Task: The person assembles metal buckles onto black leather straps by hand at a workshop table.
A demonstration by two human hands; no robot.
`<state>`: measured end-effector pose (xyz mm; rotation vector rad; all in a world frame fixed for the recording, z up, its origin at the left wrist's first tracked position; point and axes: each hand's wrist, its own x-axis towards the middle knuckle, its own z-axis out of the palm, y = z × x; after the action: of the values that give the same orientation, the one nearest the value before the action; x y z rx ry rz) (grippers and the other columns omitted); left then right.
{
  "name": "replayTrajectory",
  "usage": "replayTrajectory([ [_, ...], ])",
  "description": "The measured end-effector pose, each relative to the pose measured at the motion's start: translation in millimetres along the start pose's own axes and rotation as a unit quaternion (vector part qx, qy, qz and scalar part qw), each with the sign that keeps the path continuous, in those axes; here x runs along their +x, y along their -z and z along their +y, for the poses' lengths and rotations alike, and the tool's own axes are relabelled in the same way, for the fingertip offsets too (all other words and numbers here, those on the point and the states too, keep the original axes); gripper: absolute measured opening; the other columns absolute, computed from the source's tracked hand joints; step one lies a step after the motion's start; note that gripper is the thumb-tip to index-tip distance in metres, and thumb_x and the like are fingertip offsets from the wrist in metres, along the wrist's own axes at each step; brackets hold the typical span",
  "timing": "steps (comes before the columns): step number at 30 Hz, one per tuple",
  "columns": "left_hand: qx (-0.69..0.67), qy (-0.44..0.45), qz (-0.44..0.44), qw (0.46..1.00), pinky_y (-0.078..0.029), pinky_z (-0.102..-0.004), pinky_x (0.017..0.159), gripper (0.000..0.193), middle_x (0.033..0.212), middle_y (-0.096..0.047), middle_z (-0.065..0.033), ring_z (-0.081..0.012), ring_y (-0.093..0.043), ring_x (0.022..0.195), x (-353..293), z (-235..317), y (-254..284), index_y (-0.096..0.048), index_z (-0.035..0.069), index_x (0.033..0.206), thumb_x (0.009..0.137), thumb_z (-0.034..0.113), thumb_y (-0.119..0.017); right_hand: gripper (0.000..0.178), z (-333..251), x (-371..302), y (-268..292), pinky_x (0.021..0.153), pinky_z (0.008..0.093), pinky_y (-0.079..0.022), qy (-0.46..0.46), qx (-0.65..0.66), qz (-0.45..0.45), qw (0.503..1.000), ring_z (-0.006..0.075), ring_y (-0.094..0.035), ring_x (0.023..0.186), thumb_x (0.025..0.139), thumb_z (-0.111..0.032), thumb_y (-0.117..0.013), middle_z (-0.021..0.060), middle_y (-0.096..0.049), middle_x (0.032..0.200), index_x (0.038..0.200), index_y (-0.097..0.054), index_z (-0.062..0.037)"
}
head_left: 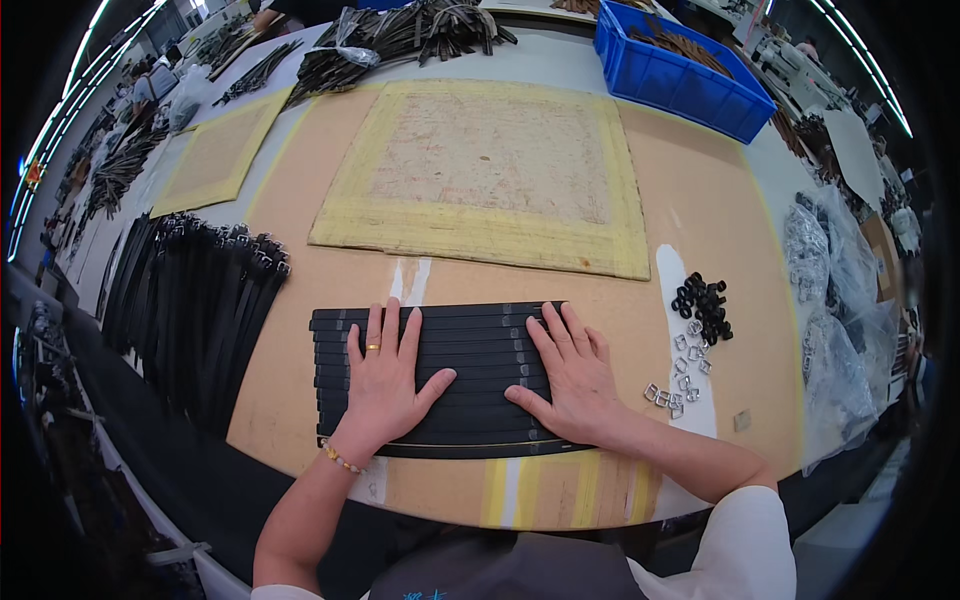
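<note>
Several black belt straps lie side by side across the near part of the table, forming one flat block. My left hand rests flat over their left part, fingers spread and pointing away from me. Toward the right end, my right hand also presses flat on the straps with its fingers apart. Neither hand is wrapped around anything. To the right of that hand sit a small pile of black loops and several loose silver buckles.
Finished-looking black belts with buckles hang over the table's left edge. Beyond the straps lies a worn board with yellow taped borders. A blue crate stands far right, dark strap bundles lie at the back, and clear plastic bags line the right.
</note>
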<state>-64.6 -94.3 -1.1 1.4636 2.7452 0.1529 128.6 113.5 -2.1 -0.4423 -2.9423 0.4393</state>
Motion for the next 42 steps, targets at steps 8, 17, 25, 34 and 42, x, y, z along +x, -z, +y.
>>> replayTrajectory([
  [8,-0.052,-0.105,-0.003,0.993,-0.008,-0.0591,0.126,0.088,0.169,-0.023,-0.0265,-0.0396,-0.016,0.16,-23.8,22.2,10.9,-0.036,-0.003,0.158,0.101,0.063,-0.052,0.092,-11.3,-28.4,-9.1,0.125,0.0582,-0.011,-0.061,0.003,0.043,0.997,0.0406,-0.016,0.159,0.098,-0.065,-0.057,0.0249,-0.027,0.169,0.159,-0.035,0.0003],
  [17,-0.063,-0.224,-0.034,0.972,-0.008,-0.0582,0.126,0.103,0.168,-0.027,-0.0262,-0.0407,-0.019,0.159,-58.7,46.2,17.4,-0.042,-0.002,0.156,0.091,0.078,-0.055,0.08,-7.6,-32.8,-6.4,0.125,0.0548,-0.015,-0.075,0.068,0.112,0.989,0.0412,-0.022,0.157,0.096,-0.055,-0.064,0.0217,-0.04,0.163,0.151,-0.048,0.0005],
  [25,0.033,-0.305,-0.089,0.948,-0.007,-0.0591,0.126,0.072,0.168,-0.034,-0.0107,-0.0339,-0.02,0.159,-88.2,25.3,24.3,-0.051,0.018,0.153,0.1,0.067,-0.048,0.078,-5.8,-30.4,-6.8,0.124,0.0533,-0.018,-0.093,0.096,0.145,0.98,0.0392,-0.025,0.154,0.09,-0.047,-0.074,0.0191,-0.047,0.157,0.148,-0.051,0.0006],
  [34,0.007,-0.323,-0.114,0.939,-0.015,-0.0575,0.125,0.044,0.167,-0.037,-0.0071,-0.0321,-0.025,0.158,-61.8,12.7,29.6,-0.057,0.036,0.148,0.104,0.043,-0.058,0.05,11.2,-30.2,-7.1,0.111,0.0449,-0.038,-0.086,0.292,0.263,0.915,0.0337,-0.047,0.132,0.09,-0.022,-0.077,0.0127,-0.064,0.131,0.132,-0.06,-0.0035],
  [42,-0.029,-0.32,-0.113,0.94,-0.019,-0.0564,0.125,0.042,0.167,-0.038,-0.0051,-0.0297,-0.029,0.157,-51.7,3.4,32.3,-0.057,0.04,0.147,0.106,0.035,-0.055,0.023,73.5,-28.8,46.9,0.073,0.0318,-0.053,-0.184,0.313,0.244,0.899,0.0168,-0.062,0.08,0.093,-0.017,-0.072,0.0078,-0.069,0.1,0.11,-0.072,-0.0012],
])
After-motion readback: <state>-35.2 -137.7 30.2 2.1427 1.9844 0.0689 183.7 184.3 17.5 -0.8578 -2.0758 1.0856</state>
